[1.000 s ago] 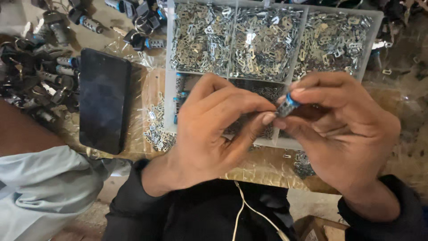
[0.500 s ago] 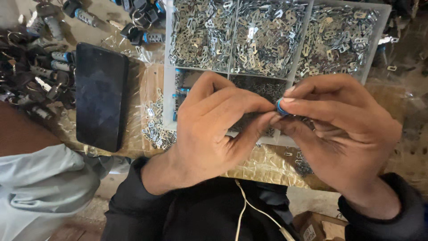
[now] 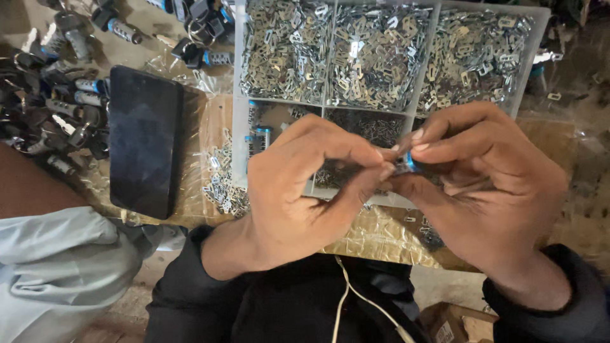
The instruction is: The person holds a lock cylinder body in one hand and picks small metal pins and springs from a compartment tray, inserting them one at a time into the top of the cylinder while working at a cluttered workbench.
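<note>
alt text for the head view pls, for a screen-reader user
Two hands, the left hand and right hand, pinch a small blue-tipped part between their fingers above a clear divided tray full of small metal pieces. A dark phone lies left of the tray.

A dim work surface (image 3: pixel 559 136) covered in crinkled clear plastic sheeting (image 3: pixel 381 235) under soft light.
</note>
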Tool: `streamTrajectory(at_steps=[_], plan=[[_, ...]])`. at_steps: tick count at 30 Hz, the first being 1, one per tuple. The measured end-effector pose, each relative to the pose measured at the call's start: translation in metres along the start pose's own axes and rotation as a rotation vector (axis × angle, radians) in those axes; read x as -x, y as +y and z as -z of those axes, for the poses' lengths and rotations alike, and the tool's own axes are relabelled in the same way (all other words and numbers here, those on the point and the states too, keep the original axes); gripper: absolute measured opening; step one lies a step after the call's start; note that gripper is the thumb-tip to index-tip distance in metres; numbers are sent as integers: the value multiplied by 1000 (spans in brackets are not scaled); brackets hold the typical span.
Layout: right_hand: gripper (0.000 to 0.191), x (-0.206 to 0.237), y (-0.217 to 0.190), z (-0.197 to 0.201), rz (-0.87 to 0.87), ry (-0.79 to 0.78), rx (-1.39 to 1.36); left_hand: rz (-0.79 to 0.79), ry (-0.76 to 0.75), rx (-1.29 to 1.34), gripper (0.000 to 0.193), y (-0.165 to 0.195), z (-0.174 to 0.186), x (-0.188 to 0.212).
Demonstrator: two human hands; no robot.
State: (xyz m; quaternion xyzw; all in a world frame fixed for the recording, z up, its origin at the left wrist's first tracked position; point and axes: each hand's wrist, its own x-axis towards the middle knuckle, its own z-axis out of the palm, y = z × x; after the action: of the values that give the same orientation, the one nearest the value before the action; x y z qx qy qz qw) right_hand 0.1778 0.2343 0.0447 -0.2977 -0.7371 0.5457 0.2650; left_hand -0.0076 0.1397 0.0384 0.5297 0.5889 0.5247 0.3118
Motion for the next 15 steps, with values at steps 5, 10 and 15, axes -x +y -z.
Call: streamTrajectory(at_steps=[5, 10, 15], plan=[[23, -1, 3, -3, -8, 44, -36, -77, -10, -183, 23, 2, 5, -8], [31, -2, 6, 1, -72, 135, 2, -228, -210, -571, 33, 0, 3, -18], [29, -1, 6, 1, -8, 70, 23, -33, -57, -304, 25, 5, 4, -11]])
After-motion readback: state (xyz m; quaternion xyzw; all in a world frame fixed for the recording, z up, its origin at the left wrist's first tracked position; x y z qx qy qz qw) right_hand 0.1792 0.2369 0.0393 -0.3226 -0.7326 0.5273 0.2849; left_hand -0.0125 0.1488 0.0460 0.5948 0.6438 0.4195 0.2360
